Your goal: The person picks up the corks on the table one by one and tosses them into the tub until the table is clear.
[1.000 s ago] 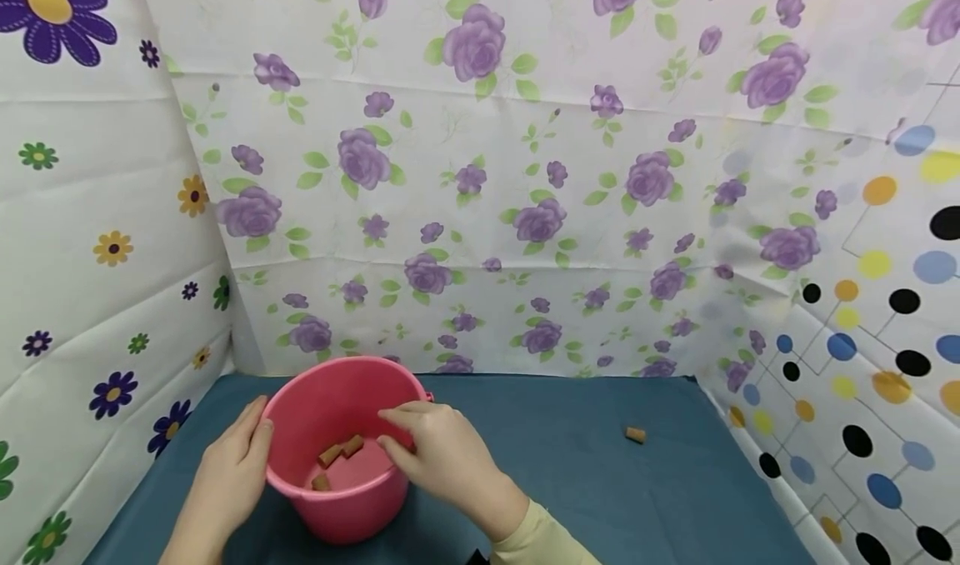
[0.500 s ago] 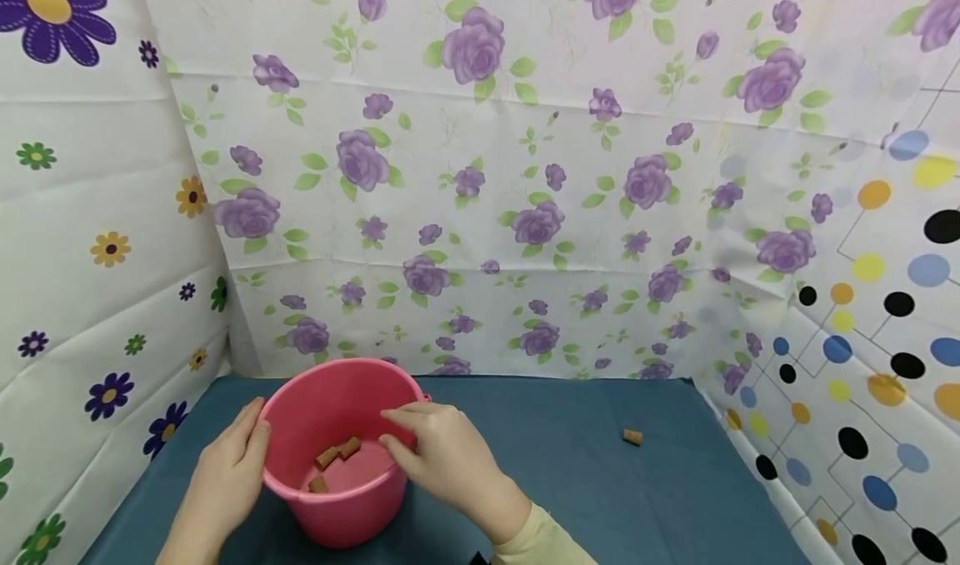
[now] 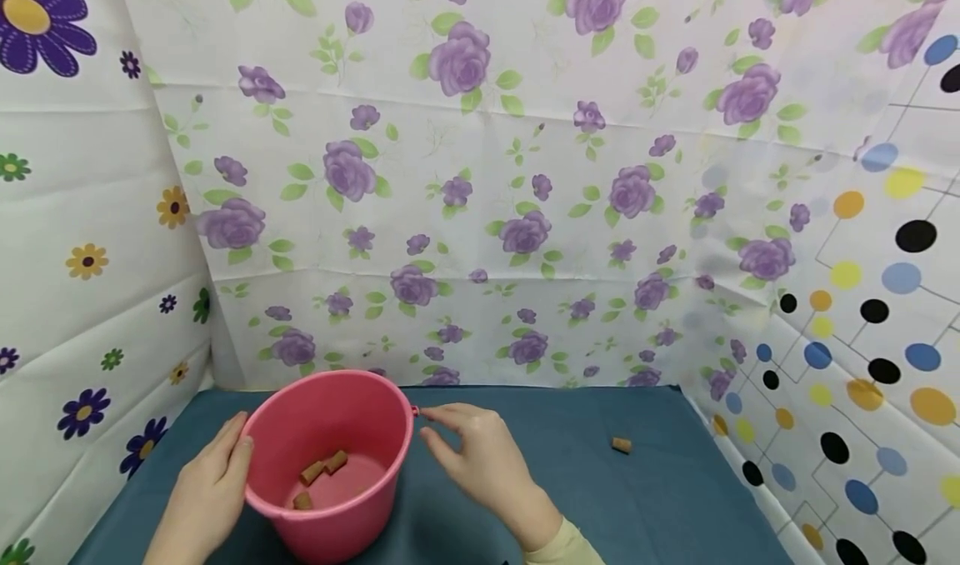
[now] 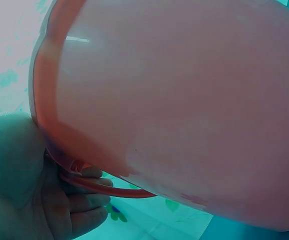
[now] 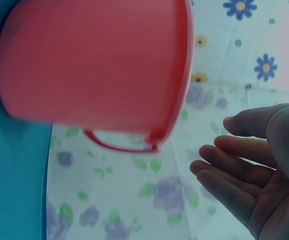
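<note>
A pink bucket stands at the left of the blue cloth, its mouth tipped toward me. Several short brown corks lie at its bottom. My left hand touches the bucket's left rim; in the left wrist view its fairly straight fingers lie behind the handle. My right hand is at the other side, fingertips near the handle joint. In the right wrist view that hand's fingers are spread apart from the bucket and hold nothing.
One more cork lies on the blue cloth at the right. Floral sheet hangs behind the table. A flowered sheet stands at the left and a dotted sheet at the right.
My right hand has come off the bucket's right rim and moved a little right. The view has shifted slightly, so the bucket, left hand and lone cork appear lower and farther left.
</note>
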Motion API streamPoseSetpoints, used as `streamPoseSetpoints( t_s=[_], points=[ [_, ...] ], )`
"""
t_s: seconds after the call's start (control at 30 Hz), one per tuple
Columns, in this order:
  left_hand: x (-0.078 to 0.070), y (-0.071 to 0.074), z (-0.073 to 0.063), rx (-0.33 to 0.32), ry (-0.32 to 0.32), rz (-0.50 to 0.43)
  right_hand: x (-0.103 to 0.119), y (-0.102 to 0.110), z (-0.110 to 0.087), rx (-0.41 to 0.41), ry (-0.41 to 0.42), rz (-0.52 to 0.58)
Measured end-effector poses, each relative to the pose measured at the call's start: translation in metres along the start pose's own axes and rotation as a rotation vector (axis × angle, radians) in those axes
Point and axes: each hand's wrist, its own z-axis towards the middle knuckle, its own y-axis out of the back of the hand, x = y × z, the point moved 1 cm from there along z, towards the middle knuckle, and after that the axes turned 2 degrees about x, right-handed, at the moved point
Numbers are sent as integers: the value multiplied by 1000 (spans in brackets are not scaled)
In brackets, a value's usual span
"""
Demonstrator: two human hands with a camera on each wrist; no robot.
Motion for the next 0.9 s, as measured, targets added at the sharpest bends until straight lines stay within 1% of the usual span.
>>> streamPoseSetpoints(
  t_s=[0.17, 0.4, 0.63, 0.77, 0.9],
  points=[
    [1, -1, 0, 6, 10, 7, -21, 10, -12, -35, -65, -28],
    [2, -1, 0, -20, -16, 8, -57, 27, -30, -60, -155, -72],
    [1, 0, 1, -12, -12, 8, -97, 38, -52, -29, -289, -131],
    [2, 1, 0, 4, 0, 5, -121, 44, -69, -1, -388, -171],
    [0, 1, 1, 1, -6, 5, -142, 53, -84, 30, -484, -171]
  ],
)
